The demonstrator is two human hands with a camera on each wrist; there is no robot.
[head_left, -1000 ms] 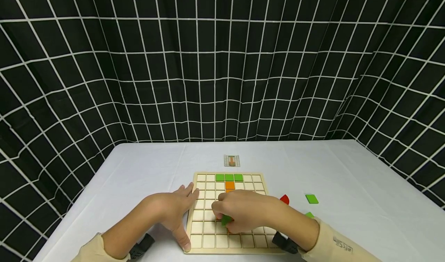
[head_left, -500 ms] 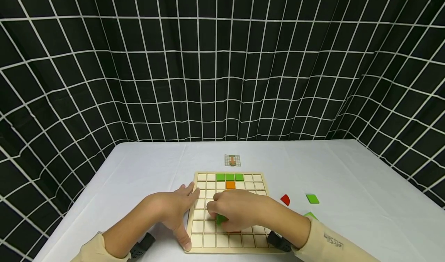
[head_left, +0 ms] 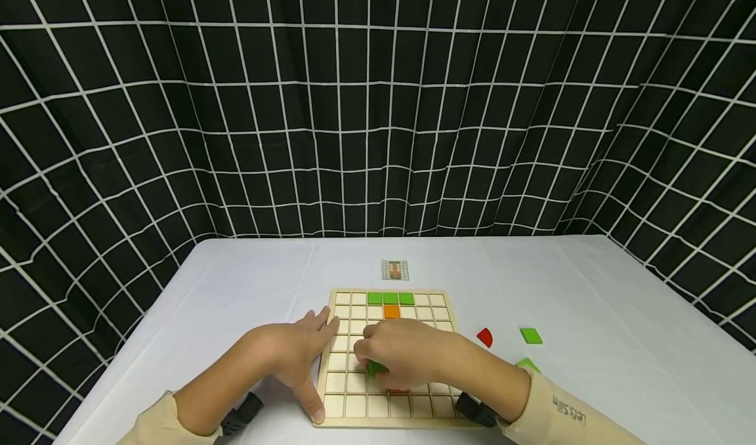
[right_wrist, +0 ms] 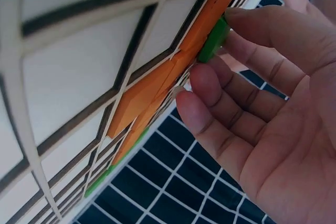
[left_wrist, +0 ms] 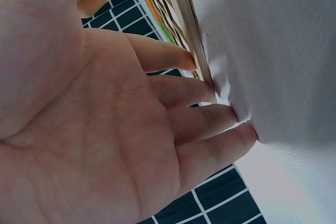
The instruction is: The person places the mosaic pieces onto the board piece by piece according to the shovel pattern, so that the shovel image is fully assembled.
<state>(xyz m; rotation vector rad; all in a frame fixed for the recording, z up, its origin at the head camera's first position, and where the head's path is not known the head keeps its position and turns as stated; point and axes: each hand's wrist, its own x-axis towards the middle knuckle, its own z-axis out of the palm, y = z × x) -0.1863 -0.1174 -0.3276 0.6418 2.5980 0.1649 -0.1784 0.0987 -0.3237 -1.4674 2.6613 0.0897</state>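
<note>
A wooden grid board (head_left: 354,423) lies on the white-covered table. My left hand (head_left: 298,353) rests along its left side, fingers extended; the thumb is at the near left corner, and the left wrist view has fingertips at the board's edge and on the cloth. Over the board's lower middle, my right hand (head_left: 407,353) pinches a green tile (right_wrist: 214,40) between thumb and fingers, close beside a column of orange tiles (right_wrist: 144,95). Most of that column is hidden under the hand in the head view. Green tiles (head_left: 390,298) fill three cells of the far row.
A small card with a printed grid pattern (head_left: 395,270) lies behind the board. Right of the board are a red quarter-round piece (head_left: 485,337), a green square tile (head_left: 531,335) and another green piece (head_left: 527,363) partly behind my right forearm. A black gridded curtain (head_left: 378,104) surrounds the table.
My right hand has shifted slightly left over the board with the green tile in its grip. The red piece now shows fully beside the forearm. The left hand keeps its place.
</note>
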